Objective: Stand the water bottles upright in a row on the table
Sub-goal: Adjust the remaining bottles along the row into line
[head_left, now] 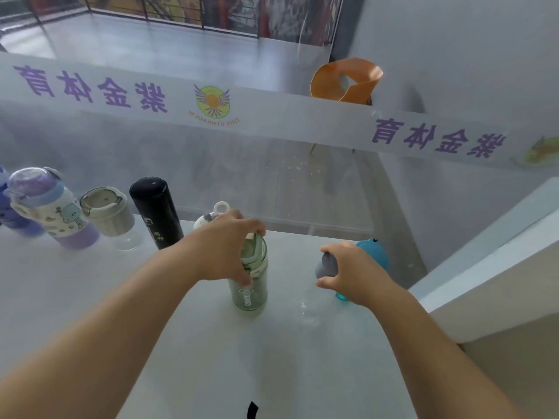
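Observation:
On the white table [187, 343], a green translucent bottle [250, 285] stands upright at the middle, and my left hand [225, 249] grips its lid from above. To its right, my right hand [352, 272] clasps the grey cap of a clear bottle [310, 306] that stands upright. A blue bottle [375, 252] is partly hidden behind that hand. A white bottle with a loop lid [211, 214] shows behind my left hand. Along the far left stand a black flask [155, 213], a clear bottle with a beige lid [109, 214], a purple cartoon bottle [50, 207] and a blue one [9, 213] at the frame edge.
A glass partition with a white band and purple lettering [272, 116] runs along the table's far edge. An orange chair [344, 80] stands beyond it. A pale ledge [484, 267] borders the table on the right. A small black object [252, 409] lies at the near edge.

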The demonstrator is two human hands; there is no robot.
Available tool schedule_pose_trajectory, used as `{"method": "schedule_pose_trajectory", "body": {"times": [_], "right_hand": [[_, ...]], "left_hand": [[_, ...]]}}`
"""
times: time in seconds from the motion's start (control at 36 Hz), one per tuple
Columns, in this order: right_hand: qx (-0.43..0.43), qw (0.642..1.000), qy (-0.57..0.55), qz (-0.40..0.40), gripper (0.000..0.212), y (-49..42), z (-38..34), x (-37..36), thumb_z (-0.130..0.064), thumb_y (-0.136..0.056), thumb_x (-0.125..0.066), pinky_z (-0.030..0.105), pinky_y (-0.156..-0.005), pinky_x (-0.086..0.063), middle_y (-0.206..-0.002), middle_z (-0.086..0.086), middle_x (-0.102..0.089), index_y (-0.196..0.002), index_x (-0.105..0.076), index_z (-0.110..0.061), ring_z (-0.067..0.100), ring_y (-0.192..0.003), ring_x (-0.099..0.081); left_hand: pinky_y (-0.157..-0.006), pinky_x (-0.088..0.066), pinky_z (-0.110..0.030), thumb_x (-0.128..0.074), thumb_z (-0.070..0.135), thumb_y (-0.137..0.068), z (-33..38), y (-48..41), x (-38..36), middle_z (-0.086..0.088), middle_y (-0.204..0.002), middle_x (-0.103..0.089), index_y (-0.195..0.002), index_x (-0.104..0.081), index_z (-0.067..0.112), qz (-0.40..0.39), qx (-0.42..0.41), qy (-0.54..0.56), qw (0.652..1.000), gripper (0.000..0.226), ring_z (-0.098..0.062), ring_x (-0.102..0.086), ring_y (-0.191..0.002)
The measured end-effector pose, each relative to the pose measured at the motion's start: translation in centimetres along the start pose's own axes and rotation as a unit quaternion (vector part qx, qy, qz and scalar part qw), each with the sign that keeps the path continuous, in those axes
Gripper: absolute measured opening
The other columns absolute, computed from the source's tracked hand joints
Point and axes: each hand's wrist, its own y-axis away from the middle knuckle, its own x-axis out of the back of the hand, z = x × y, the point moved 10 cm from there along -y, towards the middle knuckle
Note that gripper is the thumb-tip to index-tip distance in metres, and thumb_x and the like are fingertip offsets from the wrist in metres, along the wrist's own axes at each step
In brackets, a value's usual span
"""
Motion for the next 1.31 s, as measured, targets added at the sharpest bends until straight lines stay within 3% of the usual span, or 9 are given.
{"method": "schedule_pose_trajectory", "body": {"times": [0.17,0.33,0.42,0.56,0.72,1.08,1.22,1.31], "right_hand": [[-0.016,0.999,0.003,0.032,0.057,-1.4,0.7,1.6,-0.035,-0.08,-0.073,0.031,-0.089,-0.046,-0.119,0.005,-0.052,-0.129,-0.05,-0.017,0.021,-0.102,-0.053],[-0.019,0.998,0.011,0.051,0.054,-2.8,1.3,3.3,-0.036,-0.081,-0.073,0.027,-0.082,-0.041,-0.117,0.006,-0.053,-0.126,-0.051,-0.016,0.019,-0.096,-0.05],[-0.023,0.998,0.018,0.05,0.055,-3.5,1.6,3.6,-0.037,-0.081,-0.072,0.028,-0.084,-0.042,-0.117,0.007,-0.053,-0.127,-0.05,-0.016,0.023,-0.103,-0.054],[-0.024,0.999,0.018,0.04,0.054,-4.6,1.9,3.5,-0.036,-0.082,-0.071,0.03,-0.084,-0.044,-0.115,0.007,-0.052,-0.127,-0.049,-0.015,0.023,-0.101,-0.054],[-0.017,0.999,0.015,0.041,0.053,-6.0,1.8,3.0,-0.036,-0.081,-0.072,0.03,-0.084,-0.049,-0.113,0.006,-0.053,-0.124,-0.051,-0.015,0.019,-0.094,-0.052],[-0.012,0.999,0.001,0.033,0.051,-7.9,2.0,2.6,-0.03,-0.081,-0.073,0.03,-0.084,-0.052,-0.114,0.008,-0.054,-0.124,-0.052,-0.014,0.021,-0.099,-0.055],[-0.006,1.0,0.003,0.028,0.053,-8.0,1.8,2.4,-0.031,-0.082,-0.072,0.028,-0.086,-0.05,-0.118,0.008,-0.055,-0.128,-0.05,-0.014,0.022,-0.104,-0.056],[0.001,1.0,0.004,0.028,0.053,-8.0,1.6,2.3,-0.03,-0.082,-0.072,0.026,-0.083,-0.047,-0.118,0.007,-0.055,-0.128,-0.05,-0.014,0.021,-0.101,-0.054]], "left_hand": [[-0.084,-0.054,-0.044,-0.088,0.043,-0.047,1.3,-1.9,1.5,0.008,-0.111,-0.043,-0.115,-0.046,0.044,0.023,-0.003,0.023,0.999,0.079,-0.023,-0.047,-0.105],[-0.093,-0.049,-0.045,-0.088,0.034,-0.054,3.4,-4.7,1.7,0.002,-0.12,-0.044,-0.126,-0.044,0.033,0.025,-0.031,0.014,0.999,0.084,-0.02,-0.037,-0.115],[-0.095,-0.047,-0.039,-0.087,0.032,-0.058,4.3,-5.9,1.3,0.0,-0.125,-0.046,-0.13,-0.042,0.03,0.011,-0.05,0.005,0.999,0.084,-0.022,-0.035,-0.118],[-0.086,-0.042,-0.031,-0.085,0.03,-0.062,4.8,-7.4,0.6,0.0,-0.127,-0.048,-0.133,-0.039,0.028,-0.008,-0.053,-0.02,0.998,0.084,-0.022,-0.034,-0.12],[-0.095,-0.047,-0.038,-0.083,0.028,-0.064,4.2,-8.3,0.8,-0.001,-0.129,-0.048,-0.138,-0.036,0.026,-0.012,-0.038,-0.027,0.999,0.087,-0.023,-0.034,-0.121],[-0.094,-0.046,-0.04,-0.082,0.024,-0.065,3.4,-9.2,1.7,-0.003,-0.129,-0.047,-0.14,-0.028,0.025,-0.002,-0.023,-0.031,0.999,0.092,-0.025,-0.03,-0.122],[-0.087,-0.043,-0.033,-0.084,0.029,-0.062,3.1,-9.2,1.8,-0.002,-0.124,-0.049,-0.133,-0.034,0.025,0.003,-0.019,-0.008,1.0,0.087,-0.022,-0.032,-0.117],[-0.091,-0.043,-0.035,-0.085,0.032,-0.062,3.0,-9.1,1.7,-0.001,-0.127,-0.048,-0.134,-0.035,0.026,0.008,-0.02,-0.002,1.0,0.088,-0.022,-0.032,-0.119]]}}
